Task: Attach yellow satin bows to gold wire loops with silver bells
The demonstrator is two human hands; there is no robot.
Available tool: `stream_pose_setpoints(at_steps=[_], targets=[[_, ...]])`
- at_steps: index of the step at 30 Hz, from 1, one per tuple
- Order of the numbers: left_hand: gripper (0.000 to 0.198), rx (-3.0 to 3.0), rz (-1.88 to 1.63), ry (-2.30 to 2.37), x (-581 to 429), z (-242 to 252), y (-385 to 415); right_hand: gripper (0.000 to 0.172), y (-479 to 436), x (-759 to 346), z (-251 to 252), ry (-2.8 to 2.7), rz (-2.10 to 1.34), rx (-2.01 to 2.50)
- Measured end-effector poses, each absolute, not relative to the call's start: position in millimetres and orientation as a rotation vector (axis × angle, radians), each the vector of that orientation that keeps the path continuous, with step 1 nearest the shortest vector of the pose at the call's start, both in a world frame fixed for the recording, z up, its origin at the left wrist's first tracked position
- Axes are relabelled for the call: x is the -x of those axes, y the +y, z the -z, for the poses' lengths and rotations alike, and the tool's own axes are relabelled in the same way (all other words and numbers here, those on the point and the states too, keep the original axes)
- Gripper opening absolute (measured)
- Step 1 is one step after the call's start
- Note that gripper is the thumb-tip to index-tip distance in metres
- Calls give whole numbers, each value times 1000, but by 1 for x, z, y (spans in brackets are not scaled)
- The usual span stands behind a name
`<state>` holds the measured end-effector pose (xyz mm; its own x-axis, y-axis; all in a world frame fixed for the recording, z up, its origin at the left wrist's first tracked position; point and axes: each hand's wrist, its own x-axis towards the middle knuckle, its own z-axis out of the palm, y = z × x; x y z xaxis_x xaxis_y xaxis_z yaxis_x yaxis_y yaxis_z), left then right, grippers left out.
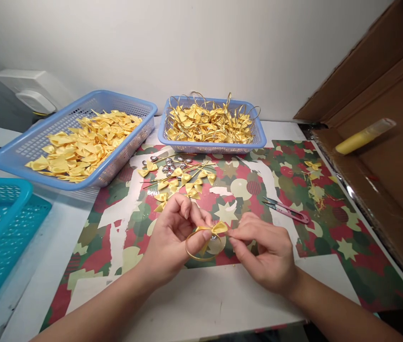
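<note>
A yellow ribbon bow (220,228) with a thin gold cord loop (201,259) hangs between my hands over the table. My left hand (169,237) pinches the bow's left side between thumb and fingers, and the loop curves below its thumb. A small silver bead or bell (213,237) shows under the bow's knot. At the bow's right end, my right hand (269,251) is closed in a pinch on its tip. Just beyond lie several loose bows (193,188), gold cords (158,180) and silver bells (168,166).
A blue basket (92,183) of bows stands at the back left; another blue basket (212,146) holds bows with gold loops. Pink thread snips (290,212) and yellow scraps (316,192) lie right. A teal basket (26,190) is at left, cardboard (383,90) at right.
</note>
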<state>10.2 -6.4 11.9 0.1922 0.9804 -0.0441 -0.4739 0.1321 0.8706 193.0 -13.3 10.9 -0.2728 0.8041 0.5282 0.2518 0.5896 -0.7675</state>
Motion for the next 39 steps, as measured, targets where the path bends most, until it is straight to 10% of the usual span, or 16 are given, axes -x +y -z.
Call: stream_pose_setpoints(at_steps=[39], targets=[[46, -311, -835, 733, -15, -19, -4, 11, -10, -194, 8, -1627, -1101, 979]])
